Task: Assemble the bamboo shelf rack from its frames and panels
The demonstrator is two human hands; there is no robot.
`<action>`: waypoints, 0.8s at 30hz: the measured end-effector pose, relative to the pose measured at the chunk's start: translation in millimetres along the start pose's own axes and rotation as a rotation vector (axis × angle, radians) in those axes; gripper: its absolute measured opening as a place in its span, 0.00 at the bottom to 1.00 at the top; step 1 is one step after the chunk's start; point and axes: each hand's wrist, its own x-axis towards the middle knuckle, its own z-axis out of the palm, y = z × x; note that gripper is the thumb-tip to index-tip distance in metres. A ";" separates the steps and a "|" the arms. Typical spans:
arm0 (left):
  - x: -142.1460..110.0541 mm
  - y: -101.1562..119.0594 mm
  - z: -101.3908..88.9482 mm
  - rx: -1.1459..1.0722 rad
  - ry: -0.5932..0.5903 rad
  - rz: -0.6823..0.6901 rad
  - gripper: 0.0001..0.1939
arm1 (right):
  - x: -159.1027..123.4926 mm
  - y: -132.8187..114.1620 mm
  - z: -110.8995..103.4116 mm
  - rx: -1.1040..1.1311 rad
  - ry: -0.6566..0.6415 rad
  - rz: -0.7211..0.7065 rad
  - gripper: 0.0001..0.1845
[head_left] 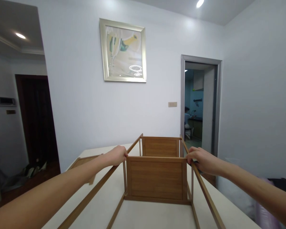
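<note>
Forearms (62,187) extend to both grips: left hand (119,155) closed over the left rail (89,197) of a wooden frame (156,199), right hand (201,159) curled tight on its right rail (207,195), beside the middle panel's (156,178) upper corners; frame rests on white table (154,218), separate panel (82,163) at left

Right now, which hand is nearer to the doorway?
The right hand: at the panel's right corner, in front of the doorway; the left hand, at the left corner, is farther left.
</note>
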 end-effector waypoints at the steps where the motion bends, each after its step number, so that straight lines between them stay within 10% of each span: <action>1: -8.8 2.9 0.2 -0.008 0.010 -0.014 0.13 | -0.9 -2.4 0.6 -0.007 0.013 -0.005 0.14; 16: -100.5 -2.7 31.6 -0.350 0.317 -0.374 0.13 | 6.3 -23.0 52.5 0.552 0.322 -0.090 0.09; 24: -114.4 -4.9 36.7 -0.512 0.403 -0.526 0.14 | 7.3 -49.6 100.4 0.733 0.706 -0.069 0.12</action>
